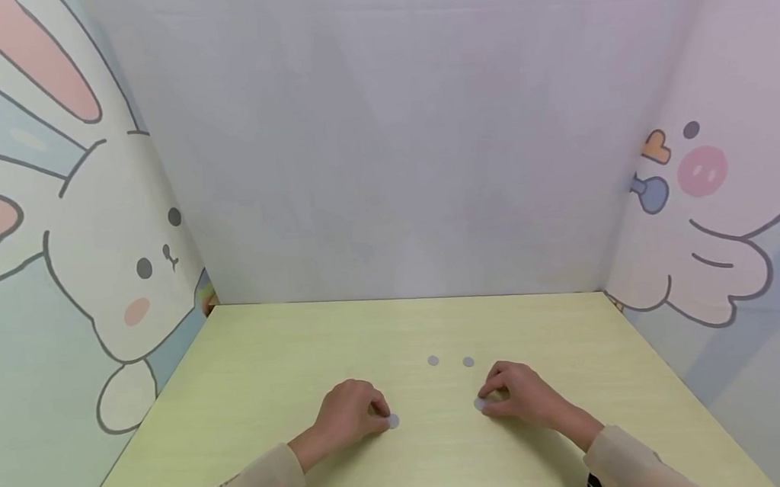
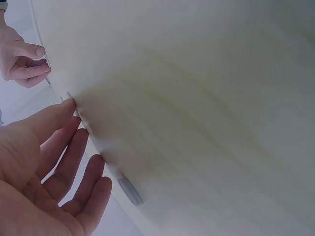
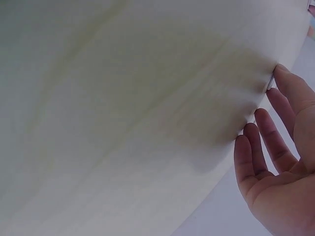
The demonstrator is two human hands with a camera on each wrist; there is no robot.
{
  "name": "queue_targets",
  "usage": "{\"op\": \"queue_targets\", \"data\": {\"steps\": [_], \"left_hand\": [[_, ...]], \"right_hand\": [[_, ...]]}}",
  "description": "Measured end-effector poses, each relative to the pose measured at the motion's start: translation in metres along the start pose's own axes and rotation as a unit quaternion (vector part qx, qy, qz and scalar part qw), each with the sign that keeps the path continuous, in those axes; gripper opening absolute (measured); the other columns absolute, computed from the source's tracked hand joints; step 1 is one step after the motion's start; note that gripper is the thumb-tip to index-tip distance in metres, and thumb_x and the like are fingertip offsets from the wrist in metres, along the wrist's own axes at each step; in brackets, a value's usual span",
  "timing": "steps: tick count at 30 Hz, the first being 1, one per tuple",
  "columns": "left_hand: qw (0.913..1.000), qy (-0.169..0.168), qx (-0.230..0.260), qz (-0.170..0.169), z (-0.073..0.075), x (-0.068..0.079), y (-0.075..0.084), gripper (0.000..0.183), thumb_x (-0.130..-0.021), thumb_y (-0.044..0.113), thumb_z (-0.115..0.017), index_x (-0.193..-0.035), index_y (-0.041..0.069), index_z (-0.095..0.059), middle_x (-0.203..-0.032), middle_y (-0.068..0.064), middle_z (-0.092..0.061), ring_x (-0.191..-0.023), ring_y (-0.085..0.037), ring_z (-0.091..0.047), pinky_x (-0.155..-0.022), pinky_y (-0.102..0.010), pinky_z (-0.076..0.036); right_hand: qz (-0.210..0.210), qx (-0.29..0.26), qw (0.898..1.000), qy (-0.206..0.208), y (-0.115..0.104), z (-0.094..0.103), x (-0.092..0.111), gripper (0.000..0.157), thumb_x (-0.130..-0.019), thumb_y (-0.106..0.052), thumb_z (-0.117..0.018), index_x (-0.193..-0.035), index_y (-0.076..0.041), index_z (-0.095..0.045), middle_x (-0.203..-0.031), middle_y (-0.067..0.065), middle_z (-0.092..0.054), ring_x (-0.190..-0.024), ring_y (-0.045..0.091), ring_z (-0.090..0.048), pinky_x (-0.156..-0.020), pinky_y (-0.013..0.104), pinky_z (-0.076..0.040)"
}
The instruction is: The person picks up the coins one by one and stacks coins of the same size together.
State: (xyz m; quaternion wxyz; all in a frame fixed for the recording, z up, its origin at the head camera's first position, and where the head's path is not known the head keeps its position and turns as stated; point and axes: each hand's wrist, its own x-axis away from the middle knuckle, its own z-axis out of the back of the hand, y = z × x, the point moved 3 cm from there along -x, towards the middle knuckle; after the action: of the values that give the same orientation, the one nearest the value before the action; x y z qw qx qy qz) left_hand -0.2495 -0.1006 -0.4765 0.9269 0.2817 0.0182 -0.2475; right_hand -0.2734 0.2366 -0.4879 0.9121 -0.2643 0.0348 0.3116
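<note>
My left hand is low over the table, thumb and forefinger pinching the edge of a small flat grey disc like a coin. Facing it, my right hand pinches another such disc between thumb and forefinger. In the right wrist view that disc appears as a thin edge at the thumb tip, with the other fingers loosely bent at the table. Two more discs, a left one and a right one, lie flat side by side beyond the hands.
A pale yellow table runs back to a plain grey-white wall. Side panels carry a rabbit drawing and a chick drawing. In the left wrist view a dark grey flat piece lies near the left fingertips.
</note>
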Motion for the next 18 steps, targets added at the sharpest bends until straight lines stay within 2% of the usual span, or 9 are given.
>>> {"op": "queue_targets", "data": {"steps": [8,18], "left_hand": [[1.0000,0.003,-0.002,0.001,0.0017,0.0006,0.0021,0.010,-0.081,0.019,-0.093,-0.082,0.021,-0.084,-0.083,0.012,-0.074,-0.080,-0.011,-0.064,-0.069,-0.028,-0.048],[1.0000,0.004,-0.002,-0.002,0.0028,0.0029,0.0046,0.010,-0.081,0.020,-0.094,-0.082,0.021,-0.083,-0.083,0.012,-0.075,-0.081,-0.013,-0.065,-0.069,-0.029,-0.049]], "right_hand": [[-0.011,0.004,1.000,-0.004,0.0030,-0.0023,-0.0015,0.014,-0.085,-0.017,-0.091,-0.098,-0.017,-0.086,-0.093,-0.011,-0.068,-0.083,0.007,-0.059,-0.072,0.024,-0.049],[0.000,0.008,1.000,-0.007,-0.0013,-0.0022,-0.0050,0.010,-0.085,-0.016,-0.090,-0.094,-0.016,-0.085,-0.092,-0.009,-0.069,-0.081,0.008,-0.060,-0.070,0.024,-0.049]]}}
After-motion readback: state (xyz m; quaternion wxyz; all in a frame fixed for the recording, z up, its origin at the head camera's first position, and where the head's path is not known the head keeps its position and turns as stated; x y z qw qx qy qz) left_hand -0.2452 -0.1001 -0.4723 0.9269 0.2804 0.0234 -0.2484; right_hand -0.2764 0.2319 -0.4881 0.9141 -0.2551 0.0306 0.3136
